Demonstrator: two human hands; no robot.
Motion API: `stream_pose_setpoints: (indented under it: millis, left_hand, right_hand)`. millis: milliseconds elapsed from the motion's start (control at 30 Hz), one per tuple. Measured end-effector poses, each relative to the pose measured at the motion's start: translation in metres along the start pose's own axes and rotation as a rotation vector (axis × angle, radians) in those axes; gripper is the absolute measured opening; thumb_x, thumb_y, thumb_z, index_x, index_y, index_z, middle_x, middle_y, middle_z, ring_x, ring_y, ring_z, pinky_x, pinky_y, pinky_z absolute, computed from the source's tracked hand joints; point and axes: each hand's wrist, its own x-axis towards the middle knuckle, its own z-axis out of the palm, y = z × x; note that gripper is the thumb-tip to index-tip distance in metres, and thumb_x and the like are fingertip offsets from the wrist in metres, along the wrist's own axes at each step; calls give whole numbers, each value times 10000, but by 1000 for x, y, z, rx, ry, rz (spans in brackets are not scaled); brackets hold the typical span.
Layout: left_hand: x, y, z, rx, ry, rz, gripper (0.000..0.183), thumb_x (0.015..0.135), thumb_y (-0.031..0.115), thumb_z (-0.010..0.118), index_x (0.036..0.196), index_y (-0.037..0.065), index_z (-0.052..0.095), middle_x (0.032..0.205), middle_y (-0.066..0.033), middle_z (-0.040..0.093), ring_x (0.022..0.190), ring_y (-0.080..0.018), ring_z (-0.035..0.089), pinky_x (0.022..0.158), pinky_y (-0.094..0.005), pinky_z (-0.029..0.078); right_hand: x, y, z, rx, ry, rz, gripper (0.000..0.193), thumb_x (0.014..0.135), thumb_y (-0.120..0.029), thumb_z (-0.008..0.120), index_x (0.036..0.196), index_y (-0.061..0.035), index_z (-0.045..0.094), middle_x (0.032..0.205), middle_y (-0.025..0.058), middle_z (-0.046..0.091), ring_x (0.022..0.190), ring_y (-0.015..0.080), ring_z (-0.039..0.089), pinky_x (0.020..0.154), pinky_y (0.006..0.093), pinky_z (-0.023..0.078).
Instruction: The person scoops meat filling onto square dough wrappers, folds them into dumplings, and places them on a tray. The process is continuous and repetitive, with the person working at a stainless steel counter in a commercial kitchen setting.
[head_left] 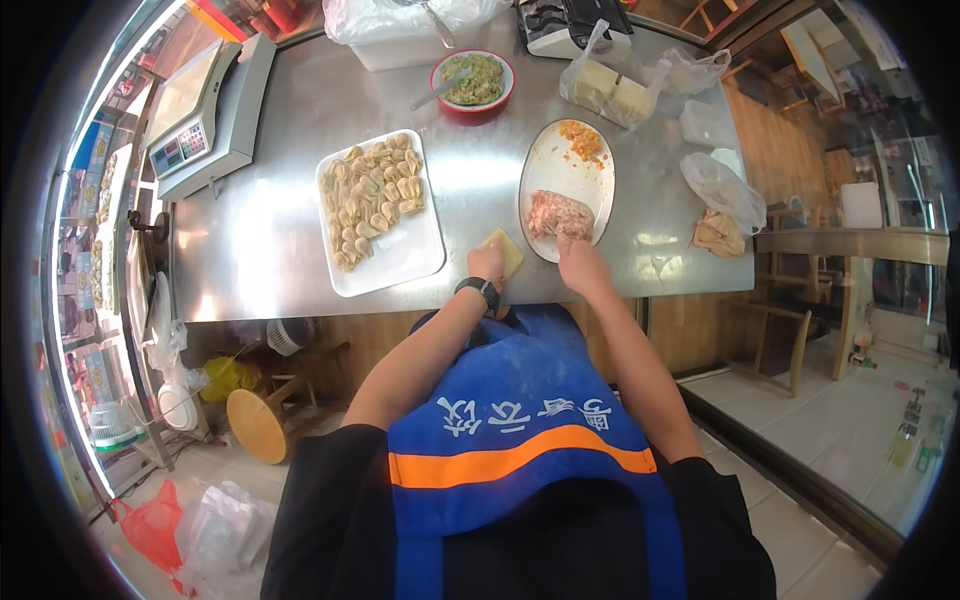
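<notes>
My left hand (pixel 486 262), with a dark watch at its wrist, holds a pale yellow wonton wrapper (pixel 513 254) near the table's front edge. My right hand (pixel 581 264) is closed at the near end of a white oval plate (pixel 541 172). Its fingers meet the pink minced meat (pixel 560 214); whatever they grip is too small to make out. Chopped orange bits (pixel 581 143) lie at the plate's far end. To the left, rows of folded wontons (pixel 372 190) fill much of a white tray (pixel 400 262), leaving its near right part bare.
Behind the plate stands a red bowl (pixel 474 113) of green filling with a utensil in it. Bagged yellow wrapper blocks (pixel 606 95) lie at the back right. A scale (pixel 205 115) occupies the left; a plastic bag (pixel 722 190) and a crumpled cloth (pixel 718 234) are at the right edge.
</notes>
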Motion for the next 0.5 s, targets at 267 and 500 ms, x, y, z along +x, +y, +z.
stream_pose_setpoints:
  millis: [267,500]
  left_hand:
    - [1,-1,21,196,83,-11,481,856,236,632,1109,-165,547,1008,-247,639,886,-290,642,765,-370,494]
    - [8,-3,39,154,69,-47,552,850,310,639,1108,-170,548,1053,-266,628,948,-317,627,826,-377,473]
  right_hand:
    - [6,-1,22,32,-36,58,604,986,-381,270,895,79,650,938,324,618,929,476,593,862,517,454]
    - [26,-2,20,43,-124,-26,640,987,-384,258,937,131,633,986,360,594,983,483,576,924,496,425]
